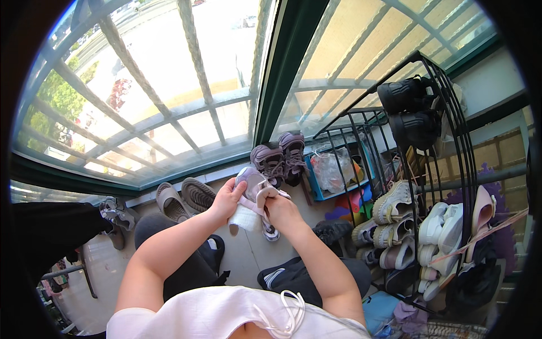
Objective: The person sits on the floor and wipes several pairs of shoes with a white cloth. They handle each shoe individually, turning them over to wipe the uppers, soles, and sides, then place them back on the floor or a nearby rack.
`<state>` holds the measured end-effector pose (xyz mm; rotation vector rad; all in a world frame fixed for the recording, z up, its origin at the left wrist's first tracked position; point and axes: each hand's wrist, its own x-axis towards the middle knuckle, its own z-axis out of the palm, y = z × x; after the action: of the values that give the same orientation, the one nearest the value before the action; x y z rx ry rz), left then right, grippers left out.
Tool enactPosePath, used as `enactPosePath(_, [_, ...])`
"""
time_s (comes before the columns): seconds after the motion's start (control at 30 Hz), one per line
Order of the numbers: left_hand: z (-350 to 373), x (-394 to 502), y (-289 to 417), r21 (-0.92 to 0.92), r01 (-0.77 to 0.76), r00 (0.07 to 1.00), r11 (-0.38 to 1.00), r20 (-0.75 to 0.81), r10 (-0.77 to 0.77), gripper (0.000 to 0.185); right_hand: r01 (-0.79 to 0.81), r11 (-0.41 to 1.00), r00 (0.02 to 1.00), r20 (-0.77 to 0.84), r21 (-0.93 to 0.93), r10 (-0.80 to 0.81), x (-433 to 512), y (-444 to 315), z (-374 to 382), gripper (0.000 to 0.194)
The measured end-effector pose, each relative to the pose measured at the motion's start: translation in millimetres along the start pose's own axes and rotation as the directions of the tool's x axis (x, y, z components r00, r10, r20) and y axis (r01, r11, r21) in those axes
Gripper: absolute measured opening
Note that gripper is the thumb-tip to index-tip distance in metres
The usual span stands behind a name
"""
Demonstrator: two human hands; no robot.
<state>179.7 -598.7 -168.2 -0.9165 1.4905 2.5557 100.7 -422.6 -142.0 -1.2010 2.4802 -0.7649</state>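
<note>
A pale lavender and white shoe with straps [255, 185] is held up before me, above the tiled floor. My left hand [229, 199] grips its left side, with the thumb on top. Its strap area is under my right hand [284, 210], whose fingers are curled and partly hidden. A white, thick part [245, 219] faces down towards me. Below the right hand hangs another pale piece [271, 232]; I cannot tell whether it is a strap or part of a second shoe. Just beyond stand purple-grey lace-up sneakers [267, 159].
Slide sandals [169, 199] lie by the window ledge at left. On the right, a black metal shoe rack [457, 110] holds several pairs, including white sneakers [449, 229] and black shoes [408, 95]. Behind it sits a blue box [315, 186] with plastic bags. Barred windows [169, 114] rise ahead.
</note>
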Motion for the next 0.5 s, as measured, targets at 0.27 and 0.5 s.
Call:
enactPosePath(0.27, [-4, 5, -6, -0.029, 0.047, 0.999, 0.998, 0.019, -0.047, 0.034, -0.061, 0.998, 0.998, 0.018, 0.004, 0.061, -11, 9, 13, 0.017])
enactPosePath(0.5, [-5, 7, -11, -0.089, 0.030, 0.999, 0.996, 0.016, -0.029, 0.033, 0.037, 0.992, 0.996, 0.078, 0.117, -0.046, 4, 4, -14, 0.017])
